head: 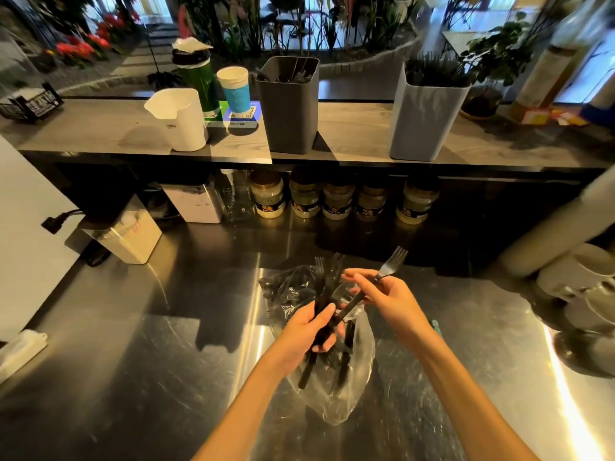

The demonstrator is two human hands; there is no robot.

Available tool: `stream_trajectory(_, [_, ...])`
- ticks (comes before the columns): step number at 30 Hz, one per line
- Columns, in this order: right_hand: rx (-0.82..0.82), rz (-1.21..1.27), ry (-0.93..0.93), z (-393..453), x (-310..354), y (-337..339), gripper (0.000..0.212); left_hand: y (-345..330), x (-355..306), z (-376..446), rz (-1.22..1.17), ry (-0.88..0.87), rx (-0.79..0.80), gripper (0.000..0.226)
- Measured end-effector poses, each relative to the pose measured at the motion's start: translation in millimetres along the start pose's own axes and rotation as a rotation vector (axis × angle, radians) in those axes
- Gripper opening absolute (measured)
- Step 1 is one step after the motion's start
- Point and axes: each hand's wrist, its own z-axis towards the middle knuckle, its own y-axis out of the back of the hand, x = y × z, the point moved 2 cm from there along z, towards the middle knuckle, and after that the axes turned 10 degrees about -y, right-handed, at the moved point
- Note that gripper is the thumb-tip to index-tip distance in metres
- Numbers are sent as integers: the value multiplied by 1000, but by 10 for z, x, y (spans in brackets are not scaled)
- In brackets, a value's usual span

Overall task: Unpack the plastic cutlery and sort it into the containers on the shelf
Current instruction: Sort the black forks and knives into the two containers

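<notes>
Closest to me, a clear plastic bag point(336, 387) lies crumpled on the steel bench point(133, 377), with more dark cutlery showing inside it. Over the bag, the left hand point(307, 331) has its fingers wrapped round a bundle of black forks point(324, 287), handles pointing down towards the person and tines fanning up and away. The right hand point(386, 301) is just beside it, pinching a single fork point(376, 281) by the middle of its handle; that fork's long axis runs on a slant, tines up and to the right, handle end crossing towards the left-hand grip, so it looks about to be laid in with the bundle, though I can't say whether the handle end touches the left fingers. Further back, under the shelf, stands a row of jars point(336, 201). Up on the shelf point(100, 128) itself stand the two containers: the dark grey container point(289, 111), already holding some dark cutlery, almost straight ahead of the bundle, and the pale container point(426, 121), bristling with dark pieces, well off to the right. By my reckoning the left hand's load is nearer the grey one, and the forks already stand roughly upright for dropping in.
</notes>
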Motion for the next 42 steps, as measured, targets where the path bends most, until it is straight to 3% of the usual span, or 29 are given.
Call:
stream_trajectory(3, [-60,82,-8,-26,-21,61,31,72,6,-21,-36,-27,-43,32])
stream_trajectory(7, [-21,80,-48,-51,-76,63,42,94,-1,-53,-85,-14,-67,31])
stream_trajectory(13, [70,-17,-31,-62,-90,-50,18,24,-25,-62,-46,19,1,36])
stream_trajectory(20, [-59,59,71,20,163,30,12,156,-139,31,-30,-16,-78,32])
stream_trajectory(29, [-136,38,348,373,1370,42,15,728,-965,466,216,-186,-351,33])
stream_trajectory(38, [-286,30,714,723,3082,-54,13,1224,-2076,893,-12,-237,-462,39])
stream_trajectory(42, [-370,31,864,929,3729,-125,11,1331,-2458,963,-116,-323,-372,48])
